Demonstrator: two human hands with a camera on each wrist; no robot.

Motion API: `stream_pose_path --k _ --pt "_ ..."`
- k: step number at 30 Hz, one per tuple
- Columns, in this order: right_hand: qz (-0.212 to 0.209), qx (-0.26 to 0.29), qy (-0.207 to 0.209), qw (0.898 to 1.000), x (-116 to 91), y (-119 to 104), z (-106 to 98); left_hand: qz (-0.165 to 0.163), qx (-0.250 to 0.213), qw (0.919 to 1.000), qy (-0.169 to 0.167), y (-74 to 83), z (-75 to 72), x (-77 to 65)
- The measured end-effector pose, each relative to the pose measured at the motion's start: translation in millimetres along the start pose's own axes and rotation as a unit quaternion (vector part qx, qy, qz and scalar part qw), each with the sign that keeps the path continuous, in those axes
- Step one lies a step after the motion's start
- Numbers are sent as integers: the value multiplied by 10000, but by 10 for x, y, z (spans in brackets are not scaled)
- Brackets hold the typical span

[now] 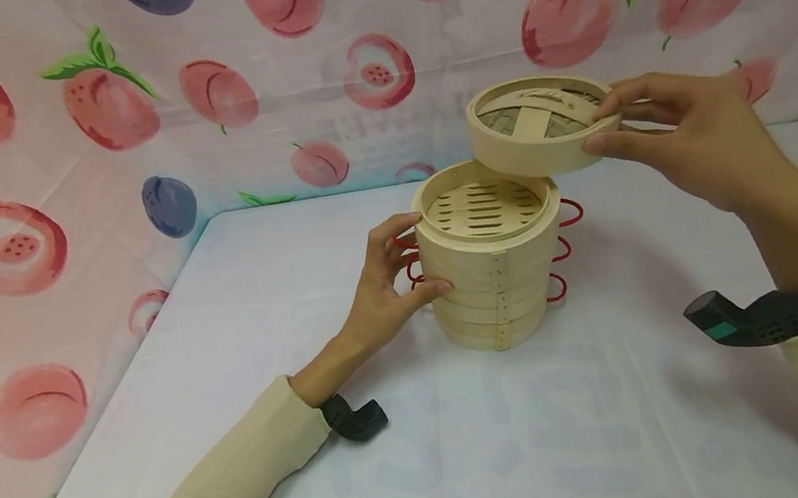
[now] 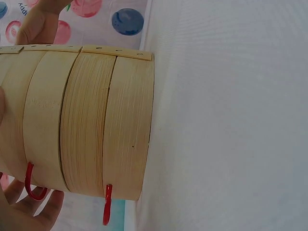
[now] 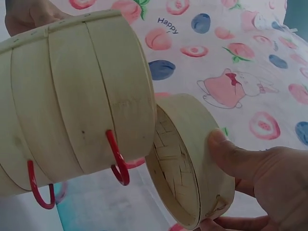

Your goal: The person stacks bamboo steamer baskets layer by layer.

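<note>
A round bamboo steamer [image 1: 468, 290] stands upright on the table, built of stacked tiers with red loop handles on its sides. Its top tier is uncovered, and a slotted base shows inside. My left hand [image 1: 382, 289] grips its left side, thumb on the front and fingers by the red handles. My right hand [image 1: 702, 133] holds the woven bamboo lid [image 1: 507, 152] by its right edge, thumb against the side wall. Tilted, the lid hangs over the back right of the rim; I cannot tell whether they touch. The right wrist view shows the lid's woven underside [image 3: 171, 163].
A white cloth covers the table [image 1: 282, 281]. Behind it hangs a pink curtain [image 1: 222, 171] printed with fruit. Dark wrist devices sit at the left cuff [image 1: 356, 419] and the right cuff [image 1: 752, 318].
</note>
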State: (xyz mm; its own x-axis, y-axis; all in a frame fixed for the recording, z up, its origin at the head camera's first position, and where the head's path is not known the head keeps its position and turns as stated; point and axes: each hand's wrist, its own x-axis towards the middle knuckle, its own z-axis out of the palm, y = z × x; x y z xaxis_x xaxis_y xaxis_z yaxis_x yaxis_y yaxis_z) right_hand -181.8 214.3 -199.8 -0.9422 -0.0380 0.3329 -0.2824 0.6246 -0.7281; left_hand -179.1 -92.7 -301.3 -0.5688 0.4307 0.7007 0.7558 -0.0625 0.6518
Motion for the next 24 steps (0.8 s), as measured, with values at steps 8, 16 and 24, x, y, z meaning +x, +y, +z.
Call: stream_pose_path --k 8,16,24 --pt "-131 -109 -236 9996 -20 -7 84 -35 51 10000 5 -221 -21 -35" --pt "-242 -150 -344 9990 -59 -63 139 -44 43 10000 -14 -150 -15 -22" --pt "-453 83 -404 9981 -63 -76 165 -73 114 9999 -17 46 3 19"
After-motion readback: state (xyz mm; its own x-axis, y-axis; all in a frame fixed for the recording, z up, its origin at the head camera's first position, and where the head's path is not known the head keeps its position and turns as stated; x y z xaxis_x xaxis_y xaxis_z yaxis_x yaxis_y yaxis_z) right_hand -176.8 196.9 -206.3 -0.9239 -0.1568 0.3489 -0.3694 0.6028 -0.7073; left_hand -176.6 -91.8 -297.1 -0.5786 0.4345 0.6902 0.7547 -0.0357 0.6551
